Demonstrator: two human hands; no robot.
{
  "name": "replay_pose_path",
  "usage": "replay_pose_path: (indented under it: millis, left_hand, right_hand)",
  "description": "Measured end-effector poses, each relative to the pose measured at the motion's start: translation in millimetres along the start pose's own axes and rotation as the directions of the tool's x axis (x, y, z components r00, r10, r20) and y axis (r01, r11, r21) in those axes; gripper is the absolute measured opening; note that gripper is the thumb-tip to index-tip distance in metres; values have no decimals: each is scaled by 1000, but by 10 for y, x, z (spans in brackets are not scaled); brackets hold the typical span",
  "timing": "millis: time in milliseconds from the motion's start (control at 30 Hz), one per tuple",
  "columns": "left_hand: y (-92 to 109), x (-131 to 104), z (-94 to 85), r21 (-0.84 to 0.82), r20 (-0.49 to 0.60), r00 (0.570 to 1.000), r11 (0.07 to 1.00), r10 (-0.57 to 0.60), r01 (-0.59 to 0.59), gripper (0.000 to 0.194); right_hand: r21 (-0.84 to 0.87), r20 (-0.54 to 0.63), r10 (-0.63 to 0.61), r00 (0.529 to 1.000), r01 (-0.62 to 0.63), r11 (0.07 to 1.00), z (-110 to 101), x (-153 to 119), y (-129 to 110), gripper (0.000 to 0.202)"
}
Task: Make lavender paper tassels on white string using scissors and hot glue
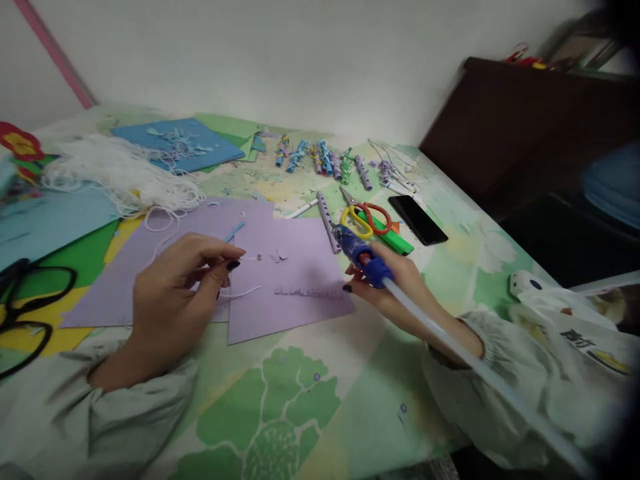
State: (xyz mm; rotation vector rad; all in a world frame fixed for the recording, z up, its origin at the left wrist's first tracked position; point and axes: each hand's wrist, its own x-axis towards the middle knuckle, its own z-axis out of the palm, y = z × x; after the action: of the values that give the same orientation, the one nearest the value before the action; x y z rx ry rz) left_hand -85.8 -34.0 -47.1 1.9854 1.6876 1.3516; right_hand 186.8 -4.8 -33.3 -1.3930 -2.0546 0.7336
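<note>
My left hand [175, 293] pinches a thin white string [247, 259] between thumb and forefinger. A tiny dark bit sits near the string's end, too small to name. In my right hand [407, 287] is a blue glue gun [356, 248], and a long translucent glue stick [460, 343] runs out of its back. Its nozzle points up and left, away from the string. Below and between both hands lies a sheet of purple paper [280, 323]. On it rest a finely fringed purple strip [310, 292] and small paper scraps [278, 256].
Beyond the glue gun lie scissors [367, 219], a green cutter [390, 237], a purple rolled tube [327, 220] and a phone [418, 219]. Several curled paper rolls [325, 159] line the back. White string [115, 170] is heaped left, near black glasses [25, 307]. A plastic bag [575, 327] sits right.
</note>
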Motion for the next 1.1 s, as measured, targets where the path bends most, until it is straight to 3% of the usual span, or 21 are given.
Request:
replay_pose_path:
  millis: [133,267,400,633,900,1100]
  left_hand:
    - [-4,15,-8,-77,-43,993,992,-106,103,16]
    - [-39,7,-5,-84,-16,998,994,-67,66,16]
    - [-49,4,-1,-70,7,999,997,-39,39,17]
    - [-17,-2,2,-17,15,998,998,-56,56,17]
    - [-43,-24,10,-10,51,997,998,-55,55,19]
    - [-57,-40,16,9,126,992,999,-33,32,17]
  right_hand:
    - [-235,61,-21,998,34,972,161,141,-19,19]
    - [-308,82,-37,996,61,949,256,145,-3,22]
    - [-252,87,-95,992,114,961,291,122,36,22]
    - [-136,121,-75,990,92,986,285,119,95,20]
    - [196,222,127,967,-172,965,202,132,109,19]
    - [331,303,157,940,-259,908,16,165,97,9]
